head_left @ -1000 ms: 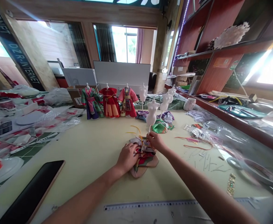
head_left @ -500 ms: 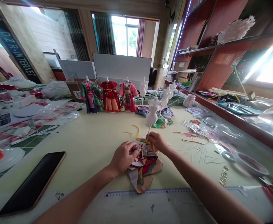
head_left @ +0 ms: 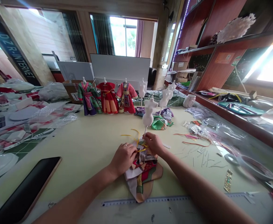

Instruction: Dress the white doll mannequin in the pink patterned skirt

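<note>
Fingers point(head_left: 133, 150) of the left hand point(head_left: 122, 159) curl close together over the left edge of the patterned cloth point(head_left: 148, 166), touching it; whether they pinch a fold is hidden. The right hand point(head_left: 155, 144) has its fingers bunched nearly closed at the cloth's far edge, by the foot of the front mannequin point(head_left: 150, 112); whether they grip its rod or fabric cannot be told. Relative to that mannequin, the cloth lies on its near side, flat on the table point(head_left: 92, 146), between the two sets of fingertips and spreading toward the person. Yellow ribbon point(head_left: 138, 134) crosses the cloth's top and trails left of the mannequin. Three dressed figures point(head_left: 108, 101) stand beyond it to the left, green cloth point(head_left: 158, 123) lies just behind its right side, and a phone point(head_left: 29, 186) rests well to its left, nearer the person.
</note>
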{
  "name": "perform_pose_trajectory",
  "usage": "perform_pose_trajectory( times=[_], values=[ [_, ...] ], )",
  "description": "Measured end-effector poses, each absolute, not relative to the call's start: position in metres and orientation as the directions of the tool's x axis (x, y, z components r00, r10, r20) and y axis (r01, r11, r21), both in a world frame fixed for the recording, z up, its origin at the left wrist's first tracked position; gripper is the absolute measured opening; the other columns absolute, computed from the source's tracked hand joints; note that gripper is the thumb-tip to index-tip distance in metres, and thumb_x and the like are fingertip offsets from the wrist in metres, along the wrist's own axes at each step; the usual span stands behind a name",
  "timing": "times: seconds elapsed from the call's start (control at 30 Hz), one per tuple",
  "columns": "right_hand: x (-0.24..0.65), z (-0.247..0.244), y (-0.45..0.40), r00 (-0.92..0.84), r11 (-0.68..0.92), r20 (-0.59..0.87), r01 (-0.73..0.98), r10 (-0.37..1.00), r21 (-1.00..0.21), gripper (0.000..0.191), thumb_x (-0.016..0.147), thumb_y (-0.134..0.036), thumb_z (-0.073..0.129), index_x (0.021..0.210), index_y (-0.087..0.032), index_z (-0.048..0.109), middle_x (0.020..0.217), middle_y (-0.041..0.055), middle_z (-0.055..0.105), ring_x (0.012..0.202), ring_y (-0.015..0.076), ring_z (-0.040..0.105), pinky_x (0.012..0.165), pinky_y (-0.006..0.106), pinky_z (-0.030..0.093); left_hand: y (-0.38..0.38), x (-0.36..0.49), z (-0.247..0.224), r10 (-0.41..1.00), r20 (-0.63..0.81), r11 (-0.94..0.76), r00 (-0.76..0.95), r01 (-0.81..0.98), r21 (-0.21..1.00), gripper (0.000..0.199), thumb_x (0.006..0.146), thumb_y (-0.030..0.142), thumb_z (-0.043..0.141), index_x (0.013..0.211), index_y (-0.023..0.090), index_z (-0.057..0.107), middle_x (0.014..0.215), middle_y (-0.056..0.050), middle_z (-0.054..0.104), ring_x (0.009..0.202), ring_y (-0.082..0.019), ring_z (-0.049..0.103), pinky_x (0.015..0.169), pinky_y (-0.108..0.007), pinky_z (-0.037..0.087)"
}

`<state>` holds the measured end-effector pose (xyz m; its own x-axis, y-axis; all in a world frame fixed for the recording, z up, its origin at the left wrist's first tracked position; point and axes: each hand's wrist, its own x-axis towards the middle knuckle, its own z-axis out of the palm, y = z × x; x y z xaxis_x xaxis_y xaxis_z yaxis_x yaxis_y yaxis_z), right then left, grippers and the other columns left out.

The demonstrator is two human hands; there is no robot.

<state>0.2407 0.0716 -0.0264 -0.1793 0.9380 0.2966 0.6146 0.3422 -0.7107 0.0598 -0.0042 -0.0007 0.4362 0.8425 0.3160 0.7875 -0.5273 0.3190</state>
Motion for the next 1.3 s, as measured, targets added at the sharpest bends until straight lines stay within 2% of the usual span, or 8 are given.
perform_pose_trajectory(
  times=[0.27,0.7,0.77,0.83,0.93,1.1,1.2,1.3],
  values=[
    [0.217,-0.023,0.091,-0.211,0.357,0.289,0.594,0.934,-0.721,0.018,0.081,-0.027,0.049,0.074,-0.019,0.064,0.070,0.0002,0.064,0.062,0.0146,0.052,0.057,0.024,0.036,-0.020,0.050,-0.009,0.820,0.335,-0.567,0.464,0.733,0.376,0.015,0.086,0.016,0.052,0.080,0.019,0.065,0.081,-0.004,0.068,0.078,-0.018,0.060,0.076,-0.031,0.046],
    [0.235,0.000,0.069,-0.128,0.376,0.356,0.424,0.925,-0.824,0.020,0.081,-0.026,0.049,0.092,-0.018,0.064,0.092,0.0079,0.064,0.080,0.0190,0.057,0.077,0.035,0.046,-0.013,0.027,0.021,0.917,0.336,-0.399,0.216,0.489,0.776,0.025,0.089,0.033,0.047,0.082,0.017,0.066,0.076,-0.003,0.066,0.072,-0.014,0.060,0.068,-0.022,0.047],
    [0.237,0.017,0.046,-0.232,0.375,0.310,0.336,0.922,-0.864,0.025,0.084,-0.029,0.048,0.102,-0.022,0.063,0.081,0.0025,0.063,0.070,0.0154,0.057,0.070,0.030,0.048,-0.012,0.031,0.030,0.908,0.353,-0.418,0.224,0.470,0.778,0.023,0.088,0.032,0.049,0.081,0.017,0.066,0.076,-0.003,0.066,0.073,-0.014,0.060,0.069,-0.022,0.046],
    [0.234,0.032,0.026,-0.531,0.213,0.134,0.091,0.837,-0.973,0.035,0.085,-0.030,0.054,0.119,-0.024,0.057,0.078,0.0000,0.062,0.071,0.0149,0.059,0.069,0.029,0.048,-0.013,0.038,0.038,0.901,0.357,-0.431,0.246,0.425,0.796,0.022,0.087,0.031,0.051,0.080,0.017,0.067,0.076,-0.002,0.066,0.072,-0.014,0.060,0.070,-0.023,0.047],
    [0.228,0.041,0.014,-0.680,0.010,0.012,-0.007,0.734,-1.000,0.030,0.081,-0.035,0.063,0.107,-0.019,0.061,0.076,0.0002,0.062,0.063,0.0112,0.056,0.058,0.024,0.045,-0.013,0.046,0.047,0.922,0.328,-0.377,0.206,0.286,0.881,0.022,0.086,0.032,0.053,0.079,0.016,0.066,0.073,-0.002,0.065,0.069,-0.013,0.059,0.066,-0.023,0.047],
    [0.247,0.040,0.032,-0.442,0.180,0.122,0.091,0.889,-0.980,0.030,0.078,-0.045,0.062,0.077,-0.015,0.063,0.057,-0.0022,0.054,0.048,0.0077,0.047,0.046,0.021,0.039,-0.007,0.048,0.043,0.974,0.222,-0.227,0.051,0.124,0.966,0.029,0.080,0.038,0.059,0.098,0.015,0.064,0.078,-0.002,0.068,0.072,-0.015,0.063,0.067,-0.026,0.051],
    [0.276,0.045,0.051,-0.214,0.384,0.329,0.323,0.920,-0.865,0.037,0.081,-0.051,0.054,0.079,-0.016,0.065,0.057,-0.0004,0.055,0.047,0.0097,0.047,0.046,0.024,0.042,-0.006,0.047,0.033,0.980,0.165,-0.190,0.108,0.284,0.940,0.036,0.078,0.039,0.061,0.105,0.016,0.061,0.083,-0.003,0.067,0.075,-0.015,0.062,0.068,-0.026,0.050],
    [0.307,0.048,0.070,-0.038,0.388,0.421,0.468,0.906,-0.794,0.031,0.084,-0.043,0.049,0.086,-0.016,0.064,0.062,0.0014,0.057,0.053,0.0116,0.049,0.052,0.027,0.044,-0.009,0.045,0.023,0.968,0.096,-0.211,0.232,0.543,0.813,0.024,0.079,0.040,0.059,0.086,0.018,0.065,0.080,-0.002,0.065,0.075,-0.017,0.060,0.066,-0.027,0.047]
  ],
)
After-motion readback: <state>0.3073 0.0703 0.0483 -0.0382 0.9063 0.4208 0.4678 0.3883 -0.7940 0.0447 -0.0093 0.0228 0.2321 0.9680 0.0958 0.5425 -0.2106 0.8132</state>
